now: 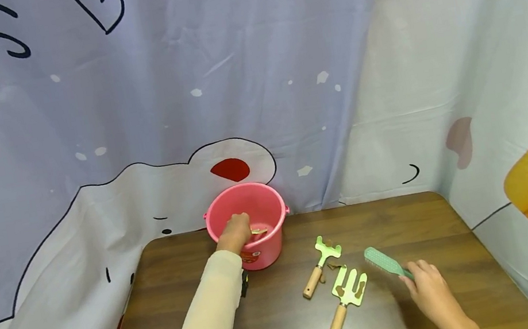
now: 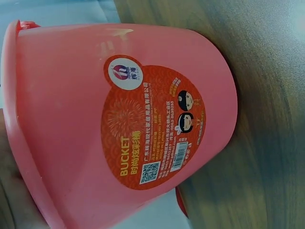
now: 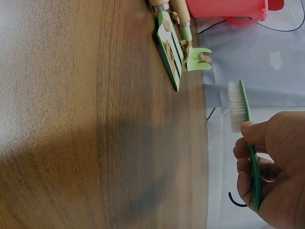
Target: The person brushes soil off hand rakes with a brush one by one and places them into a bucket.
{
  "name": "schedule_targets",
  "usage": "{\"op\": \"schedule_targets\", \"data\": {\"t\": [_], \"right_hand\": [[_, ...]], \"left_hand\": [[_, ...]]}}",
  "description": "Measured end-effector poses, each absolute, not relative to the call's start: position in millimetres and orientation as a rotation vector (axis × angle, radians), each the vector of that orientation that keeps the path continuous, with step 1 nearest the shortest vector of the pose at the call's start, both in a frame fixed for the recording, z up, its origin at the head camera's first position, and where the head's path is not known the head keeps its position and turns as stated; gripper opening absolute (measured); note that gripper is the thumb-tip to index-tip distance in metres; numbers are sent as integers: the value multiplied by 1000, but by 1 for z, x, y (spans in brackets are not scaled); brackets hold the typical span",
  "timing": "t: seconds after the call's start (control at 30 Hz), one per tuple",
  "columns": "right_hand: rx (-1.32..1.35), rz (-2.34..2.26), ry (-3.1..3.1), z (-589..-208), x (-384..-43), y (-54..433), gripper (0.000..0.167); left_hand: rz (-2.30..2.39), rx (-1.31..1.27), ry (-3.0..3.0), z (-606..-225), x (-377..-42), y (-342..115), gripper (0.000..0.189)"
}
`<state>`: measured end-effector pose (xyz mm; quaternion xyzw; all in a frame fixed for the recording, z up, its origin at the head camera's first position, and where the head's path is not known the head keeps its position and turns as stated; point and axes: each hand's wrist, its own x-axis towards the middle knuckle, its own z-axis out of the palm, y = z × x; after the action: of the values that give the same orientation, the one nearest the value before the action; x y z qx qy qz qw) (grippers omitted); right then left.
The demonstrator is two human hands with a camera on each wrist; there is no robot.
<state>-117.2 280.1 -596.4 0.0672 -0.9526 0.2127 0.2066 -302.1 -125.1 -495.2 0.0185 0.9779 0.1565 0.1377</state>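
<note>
My left hand (image 1: 236, 232) reaches over the near rim into a pink bucket (image 1: 272, 215), its fingers bent downward. Just beside them, inside the bucket, shows a small yellow-green piece (image 1: 258, 231); I cannot tell whether the hand holds it. In the left wrist view the bucket's wall hides most of that hand (image 2: 16, 195). My right hand (image 1: 431, 293) grips a green brush (image 1: 384, 261) by its handle, above the table's right side. White bristles (image 3: 236, 107) show in the right wrist view, facing the table side, with the thumb near the bristle end.
Between the hands, a small green rake (image 1: 328, 250) and a green garden fork (image 1: 350, 287), both wooden-handled, lie on the brown table (image 1: 280, 325). Brown bits cling to both and lie around them. A printed curtain (image 1: 254, 73) hangs behind the table.
</note>
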Motion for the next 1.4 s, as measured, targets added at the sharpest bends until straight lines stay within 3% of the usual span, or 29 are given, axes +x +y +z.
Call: {"op": "schedule_targets", "data": {"t": [0.7, 1.4], "right_hand": [[231, 566, -2596, -597, -120, 285, 27], [266, 616, -2549, -591, -125, 293, 28]], "left_hand": [[534, 71, 2925, -487, -298, -132, 7], [562, 536, 3470, -467, -239, -118, 52]]}}
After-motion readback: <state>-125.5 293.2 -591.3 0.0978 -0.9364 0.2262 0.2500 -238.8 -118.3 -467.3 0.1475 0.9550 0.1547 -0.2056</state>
